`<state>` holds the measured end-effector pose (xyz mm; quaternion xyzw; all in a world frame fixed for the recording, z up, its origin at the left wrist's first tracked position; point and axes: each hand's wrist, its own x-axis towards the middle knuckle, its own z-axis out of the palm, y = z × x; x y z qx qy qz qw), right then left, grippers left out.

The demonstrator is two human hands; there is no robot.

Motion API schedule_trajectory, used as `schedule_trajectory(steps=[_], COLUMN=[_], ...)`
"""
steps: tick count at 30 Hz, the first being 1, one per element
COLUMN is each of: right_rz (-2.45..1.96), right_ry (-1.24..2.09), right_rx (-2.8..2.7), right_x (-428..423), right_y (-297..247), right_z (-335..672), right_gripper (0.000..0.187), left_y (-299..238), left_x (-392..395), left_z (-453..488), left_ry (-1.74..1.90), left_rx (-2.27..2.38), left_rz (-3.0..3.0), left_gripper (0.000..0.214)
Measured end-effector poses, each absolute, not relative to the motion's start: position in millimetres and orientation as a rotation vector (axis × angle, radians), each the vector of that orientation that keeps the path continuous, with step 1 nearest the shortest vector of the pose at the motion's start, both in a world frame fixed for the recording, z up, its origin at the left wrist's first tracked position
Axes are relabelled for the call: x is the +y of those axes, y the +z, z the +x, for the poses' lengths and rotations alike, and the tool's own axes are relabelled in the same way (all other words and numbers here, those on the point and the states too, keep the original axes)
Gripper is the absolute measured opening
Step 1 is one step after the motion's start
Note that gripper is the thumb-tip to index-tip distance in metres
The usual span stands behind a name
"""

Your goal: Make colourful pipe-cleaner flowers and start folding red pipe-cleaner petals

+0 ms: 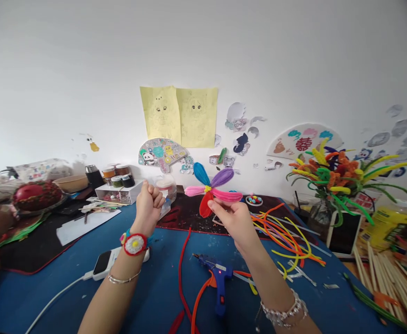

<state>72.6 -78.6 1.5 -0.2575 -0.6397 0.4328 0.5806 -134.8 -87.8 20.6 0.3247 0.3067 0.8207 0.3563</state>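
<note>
1. The right hand (233,222) pinches a pipe-cleaner flower (208,192) by its pink petal, apparently raising it clear of the bench (147,306) so that all four petals show
2. The left hand (148,206) is curled into a tight fist just left of the flower, with nothing visible in it
3. Below the flower, a blue hot glue gun (217,283) lies within easy reach
4. Right of the flower, loose chenille stems (287,241) lie spread out, seemingly kept handy
</note>
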Motion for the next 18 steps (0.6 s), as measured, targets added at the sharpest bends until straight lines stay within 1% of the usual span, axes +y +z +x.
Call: schedule_trajectory(steps=[4, 7, 10, 18], right_rz=[-0.581, -0.571, -0.565, -0.593], right_ry=[0.987, 0.936, 0.888, 0.854], right_rx=[-1.498, -1.513, -1.567, -1.681], right_x=[-77, -78, -83, -88], right_y=[0, 0, 3, 6], right_z=[72, 71, 71, 69], right_gripper=[0.020, 0.019, 0.018, 0.021], left_y=[28, 33, 33, 18], left_x=[-104, -120, -129, -121], left_z=[-119, -95, -78, -65], left_ry=[1.919, 1.690, 1.718, 1.725], left_rx=[0.920, 1.193, 1.311, 1.132], left_rz=[1.142, 1.496, 1.679, 1.432], left_gripper=[0.044, 0.032, 0.022, 0.019])
